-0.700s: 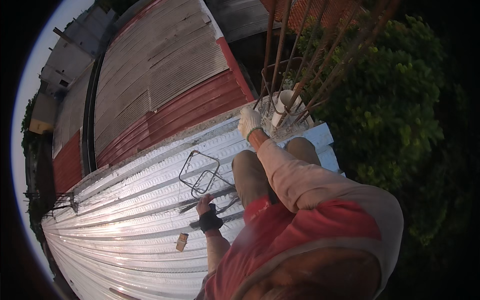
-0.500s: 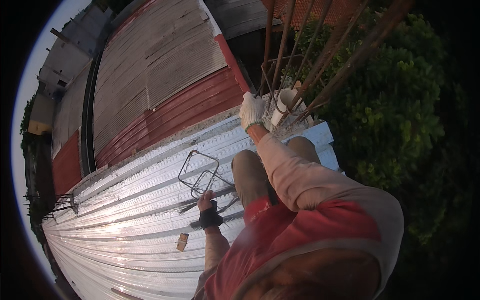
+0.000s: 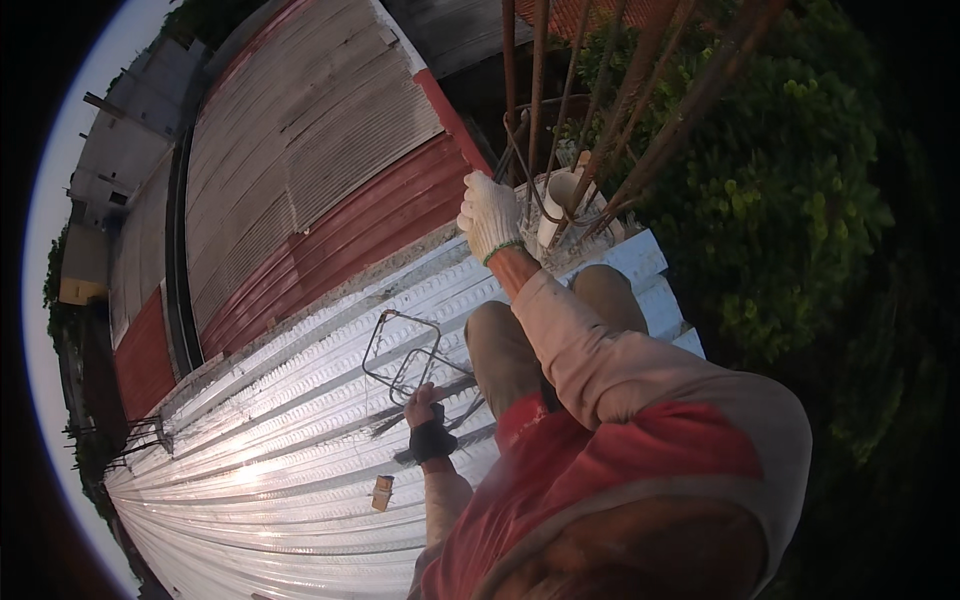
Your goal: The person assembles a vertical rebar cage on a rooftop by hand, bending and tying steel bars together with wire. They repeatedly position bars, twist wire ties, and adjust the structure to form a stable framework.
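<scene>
My left hand (image 3: 425, 413), with a black wrap at the wrist, has its fingers closed on a bent steel rebar stirrup (image 3: 410, 319), a squared loop held just above the metal decking. A smaller loop shows inside its outline. Below it lies a bundle of thin dark wires (image 3: 458, 386). My right hand (image 3: 490, 213), in a white knit glove, is closed in a fist beside the foot of the upright rusty rebars (image 3: 650, 75). What the fist holds, if anything, is hidden. A white pipe (image 3: 553, 214) stands among those bars.
Ribbed silvery decking (image 3: 290, 470) spreads under me to the left, with a small brown block (image 3: 382, 493) on it. Past the concrete edge lie lower red and grey corrugated roofs (image 3: 330, 160). Tree foliage (image 3: 770, 210) drops away on the right, beyond the decking's edge.
The view has turned slightly. My right fist has shifted a little left and rolled, away from the rebars. The left hand keeps its hold on the stirrup.
</scene>
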A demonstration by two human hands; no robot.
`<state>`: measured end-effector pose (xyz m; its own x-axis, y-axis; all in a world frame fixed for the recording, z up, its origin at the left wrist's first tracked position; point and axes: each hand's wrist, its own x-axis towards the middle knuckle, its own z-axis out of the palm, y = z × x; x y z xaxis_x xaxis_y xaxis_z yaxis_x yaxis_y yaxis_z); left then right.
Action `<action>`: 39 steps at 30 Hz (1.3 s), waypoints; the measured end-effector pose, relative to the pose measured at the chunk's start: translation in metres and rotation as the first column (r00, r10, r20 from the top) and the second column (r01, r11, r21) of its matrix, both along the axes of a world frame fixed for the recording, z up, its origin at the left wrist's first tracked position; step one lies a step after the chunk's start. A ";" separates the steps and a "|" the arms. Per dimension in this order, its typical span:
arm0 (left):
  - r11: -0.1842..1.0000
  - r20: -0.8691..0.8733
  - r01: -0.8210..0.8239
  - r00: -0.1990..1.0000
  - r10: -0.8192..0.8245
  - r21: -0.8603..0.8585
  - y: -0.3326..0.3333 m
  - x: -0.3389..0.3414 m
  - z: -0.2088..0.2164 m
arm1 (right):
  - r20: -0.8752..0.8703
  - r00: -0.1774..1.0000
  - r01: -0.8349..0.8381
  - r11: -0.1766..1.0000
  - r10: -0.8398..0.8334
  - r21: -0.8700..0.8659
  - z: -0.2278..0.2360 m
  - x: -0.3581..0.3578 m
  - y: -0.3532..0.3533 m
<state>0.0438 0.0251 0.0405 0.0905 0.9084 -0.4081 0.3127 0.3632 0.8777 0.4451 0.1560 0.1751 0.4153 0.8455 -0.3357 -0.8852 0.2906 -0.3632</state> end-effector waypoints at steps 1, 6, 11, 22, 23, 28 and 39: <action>0.999 -0.002 0.041 0.999 -0.041 0.012 0.010 0.022 0.022 | -0.020 1.000 0.023 0.935 -0.017 0.353 -0.014 0.010 0.013; 0.982 0.030 -0.070 0.997 0.076 -0.174 -0.002 -0.013 -0.004 | 0.268 0.960 0.214 0.823 -0.078 -0.526 0.008 -0.036 -0.014; 0.994 -0.096 0.092 0.991 -0.097 -0.052 0.013 0.030 0.043 | -0.076 0.995 -0.047 0.972 0.066 0.231 -0.021 0.001 -0.027; 0.882 -0.214 0.384 0.918 -0.333 0.274 0.003 0.008 0.003 | -0.022 0.999 -0.027 0.996 0.025 -0.083 0.025 -0.021 -0.047; 0.769 -0.335 0.458 0.882 -0.331 0.446 -0.005 -0.015 -0.020 | 0.133 0.983 -0.090 0.962 0.128 -0.259 0.036 -0.049 -0.063; 0.538 -0.679 0.746 0.630 -0.378 0.393 0.026 0.002 -0.013 | 0.095 0.726 -0.557 0.662 0.681 -0.501 0.026 -0.030 -0.216; 0.990 0.071 0.032 0.997 -0.022 -0.140 0.032 0.084 0.012 | 0.283 0.633 -0.272 0.550 0.721 -0.790 0.024 0.141 -0.355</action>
